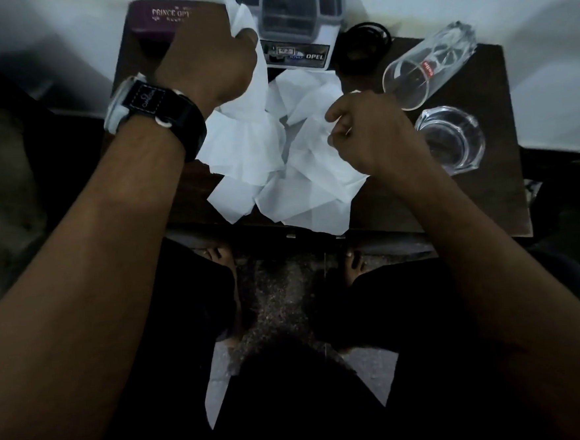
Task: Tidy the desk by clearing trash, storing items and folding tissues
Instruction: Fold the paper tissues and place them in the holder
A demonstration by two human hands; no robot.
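Our left grip (209,64) holds a lifted tissue (245,140) tightly; our right grip (364,128) pinches a crumpled tissue (313,183) on the surface (500,201).

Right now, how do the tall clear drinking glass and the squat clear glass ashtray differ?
The tall clear drinking glass lies on its side; the squat clear glass ashtray sits upright. The drinking glass carries a red logo; the ashtray looks plain. Both are transparent.
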